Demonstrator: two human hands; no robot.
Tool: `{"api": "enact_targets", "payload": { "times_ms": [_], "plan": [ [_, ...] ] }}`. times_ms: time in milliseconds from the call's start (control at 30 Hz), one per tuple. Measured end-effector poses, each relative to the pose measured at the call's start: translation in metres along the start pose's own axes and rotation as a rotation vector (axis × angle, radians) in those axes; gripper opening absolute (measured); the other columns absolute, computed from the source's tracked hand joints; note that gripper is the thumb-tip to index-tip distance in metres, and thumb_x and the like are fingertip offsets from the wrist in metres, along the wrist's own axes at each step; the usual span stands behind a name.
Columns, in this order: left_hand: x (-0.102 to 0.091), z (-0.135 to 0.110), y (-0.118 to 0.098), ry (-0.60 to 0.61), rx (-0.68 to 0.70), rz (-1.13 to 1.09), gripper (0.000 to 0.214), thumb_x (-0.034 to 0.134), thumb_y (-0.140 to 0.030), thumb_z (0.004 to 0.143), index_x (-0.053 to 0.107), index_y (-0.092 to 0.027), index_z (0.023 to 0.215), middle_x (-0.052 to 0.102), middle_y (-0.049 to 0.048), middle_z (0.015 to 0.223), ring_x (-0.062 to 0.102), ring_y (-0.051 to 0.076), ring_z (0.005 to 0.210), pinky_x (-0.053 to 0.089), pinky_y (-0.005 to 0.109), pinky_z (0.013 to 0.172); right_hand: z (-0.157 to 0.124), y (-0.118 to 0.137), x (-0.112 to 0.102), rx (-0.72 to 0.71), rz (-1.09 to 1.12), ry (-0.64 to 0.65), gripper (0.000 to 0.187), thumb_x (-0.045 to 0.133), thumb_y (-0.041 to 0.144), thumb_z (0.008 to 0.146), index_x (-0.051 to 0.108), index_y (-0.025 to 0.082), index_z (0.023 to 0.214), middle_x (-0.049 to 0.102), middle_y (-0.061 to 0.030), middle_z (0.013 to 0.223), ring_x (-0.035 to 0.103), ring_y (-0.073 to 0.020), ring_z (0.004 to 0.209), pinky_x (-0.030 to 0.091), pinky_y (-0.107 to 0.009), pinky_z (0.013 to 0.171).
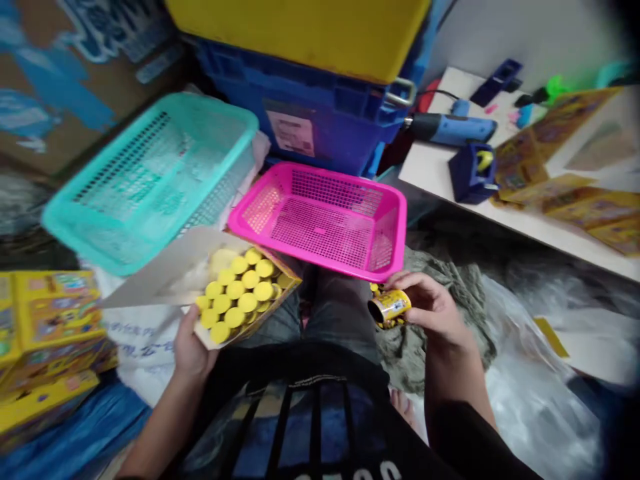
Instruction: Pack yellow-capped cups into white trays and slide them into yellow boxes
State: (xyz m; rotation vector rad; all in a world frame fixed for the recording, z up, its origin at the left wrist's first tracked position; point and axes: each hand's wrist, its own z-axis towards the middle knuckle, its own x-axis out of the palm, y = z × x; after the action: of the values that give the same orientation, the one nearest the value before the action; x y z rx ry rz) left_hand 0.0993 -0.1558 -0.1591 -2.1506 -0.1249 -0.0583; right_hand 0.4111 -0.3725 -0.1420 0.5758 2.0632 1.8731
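Head view: at lower left, the left hand (187, 350) grips the near corner of an open cardboard box (165, 273) packed with yellow-capped tubes (240, 297). Roughly fourteen caps show, though blur blocks an exact count. Right of centre, the right hand (435, 310) clasps one small yellow printed cylinder (390, 308), lying sideways just below the pink plastic mesh basket (325, 220). A teal plastic mesh basket (150, 177) sits at upper left, making two baskets. The box tilts on a single hand's hold, so tubes could slide out.
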Motion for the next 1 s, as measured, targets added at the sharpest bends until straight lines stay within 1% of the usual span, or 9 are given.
{"api": "enact_targets", "payload": {
  "times_ms": [133, 233, 300, 433, 600, 700, 800, 900, 1000],
  "plan": [
    [-0.003, 0.004, 0.002, 0.034, -0.068, -0.147, 0.049, 0.067, -0.045, 0.078, 0.071, -0.016, 0.117, 0.08, 0.0122, 0.115, 0.066, 0.036, 0.127, 0.058, 0.048, 0.104, 0.038, 0.067, 0.082, -0.424, -0.486, 0.236, 0.026, 0.077, 0.038, 0.089, 0.072, 0.028, 0.113, 0.074, -0.0072, 0.108, 0.067, -0.0253, 0.097, 0.051, -0.043, 0.089],
    [-0.008, 0.007, 0.005, 0.117, -0.074, -0.243, 0.055, 0.072, -0.045, 0.075, 0.068, -0.016, 0.122, 0.077, 0.0142, 0.121, 0.067, 0.037, 0.125, 0.058, 0.049, 0.103, 0.061, 0.081, 0.128, -0.572, -0.834, 0.479, 0.023, 0.065, 0.03, 0.097, 0.071, 0.025, 0.119, 0.074, -0.0091, 0.112, 0.064, -0.0268, 0.102, 0.049, -0.045, 0.091],
    [-0.011, 0.007, 0.008, 0.162, -0.045, -0.292, 0.059, 0.076, -0.044, 0.073, 0.066, -0.016, 0.124, 0.076, 0.0143, 0.125, 0.067, 0.037, 0.125, 0.057, 0.049, 0.103, 0.072, 0.081, 0.144, -0.575, -1.049, 0.574, 0.022, 0.063, 0.025, 0.097, 0.071, 0.022, 0.117, 0.074, -0.0108, 0.11, 0.062, -0.028, 0.1, 0.049, -0.045, 0.087],
    [-0.014, 0.007, 0.011, 0.198, 0.001, -0.34, 0.069, 0.082, -0.045, 0.069, 0.062, -0.016, 0.128, 0.075, 0.0148, 0.126, 0.066, 0.038, 0.125, 0.057, 0.049, 0.103, 0.083, 0.075, 0.155, -0.57, -1.311, 0.57, 0.017, 0.065, 0.019, 0.093, 0.072, 0.018, 0.108, 0.072, -0.0145, 0.11, 0.06, -0.0317, 0.099, 0.048, -0.049, 0.083],
    [-0.015, 0.013, 0.008, 0.183, -0.05, -0.384, 0.067, 0.081, -0.044, 0.069, 0.061, -0.017, 0.128, 0.074, 0.0138, 0.127, 0.066, 0.038, 0.124, 0.057, 0.049, 0.102, 0.069, 0.064, 0.16, -0.576, -1.137, 0.497, 0.03, 0.069, 0.029, 0.093, 0.067, 0.023, 0.123, 0.068, -0.0157, 0.123, 0.06, -0.0345, 0.111, 0.052, -0.055, 0.093],
    [-0.017, 0.021, 0.002, 0.212, -0.052, -0.385, 0.066, 0.08, -0.043, 0.07, 0.062, -0.015, 0.127, 0.074, 0.0143, 0.128, 0.066, 0.039, 0.125, 0.058, 0.049, 0.102, 0.046, 0.038, 0.159, -0.534, -0.887, 0.26, 0.023, 0.061, 0.03, 0.099, 0.064, 0.027, 0.122, 0.068, -0.0133, 0.117, 0.065, -0.0295, 0.109, 0.056, -0.05, 0.094],
    [-0.023, 0.031, -0.005, 0.29, -0.047, -0.328, 0.073, 0.081, -0.046, 0.071, 0.06, -0.015, 0.134, 0.072, 0.0148, 0.131, 0.063, 0.04, 0.128, 0.057, 0.05, 0.103, 0.032, -0.002, 0.153, -0.329, -0.688, 0.086, 0.032, 0.063, 0.034, 0.098, 0.058, 0.026, 0.128, 0.066, -0.0138, 0.123, 0.064, -0.0292, 0.117, 0.056, -0.05, 0.099],
    [-0.042, 0.041, 0.001, 0.44, -0.032, -0.198, 0.094, 0.077, -0.065, 0.076, 0.047, -0.018, 0.15, 0.059, 0.018, 0.15, 0.053, 0.043, 0.139, 0.05, 0.054, 0.111, 0.041, -0.036, 0.142, -0.108, -0.56, 0.249, 0.09, 0.079, 0.048, 0.085, 0.029, 0.025, 0.157, 0.037, -0.0185, 0.161, 0.039, -0.0339, 0.149, 0.039, -0.058, 0.12],
    [-0.073, 0.051, 0.025, 0.647, 0.137, 0.001, 0.12, 0.072, -0.079, 0.073, 0.019, -0.024, 0.165, 0.028, 0.0184, 0.171, 0.031, 0.045, 0.154, 0.037, 0.058, 0.121, 0.069, -0.051, 0.132, -0.055, -0.502, 0.542, 0.133, 0.088, 0.055, 0.071, -0.002, 0.028, 0.166, 0.003, -0.0175, 0.174, 0.009, -0.0355, 0.161, 0.017, -0.059, 0.129]
  ]
}}
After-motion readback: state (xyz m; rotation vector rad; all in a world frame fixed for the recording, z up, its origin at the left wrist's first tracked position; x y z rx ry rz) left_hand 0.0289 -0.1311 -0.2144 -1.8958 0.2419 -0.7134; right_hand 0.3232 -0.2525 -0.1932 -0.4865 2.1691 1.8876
